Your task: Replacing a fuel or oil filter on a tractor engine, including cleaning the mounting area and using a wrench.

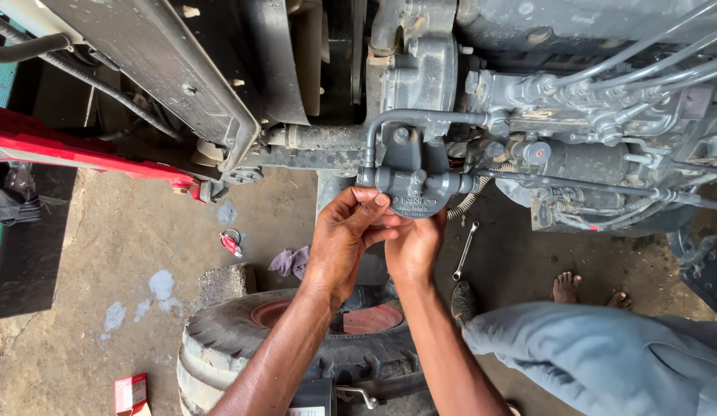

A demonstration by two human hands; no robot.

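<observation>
A grey metal filter head [414, 187] hangs off the side of a grey engine [574, 100], with a curved grey pipe [389, 123] running into its top. Both my hands are raised under this part. My left hand [344, 235] has its fingers curled up against the lower left edge of the filter head. My right hand [414, 245] presses up against its underside, fingers hidden behind the part. I cannot see any tool or loose piece in either hand.
Below lies a tyre with a red rim [243, 339]. A spanner [465, 250], a purple rag [290, 262] and a small red object [230, 243] lie on the dirt floor. Another person's grey-trousered leg [605, 354] and bare feet [566, 286] are at right. Red bodywork [81, 150] is at left.
</observation>
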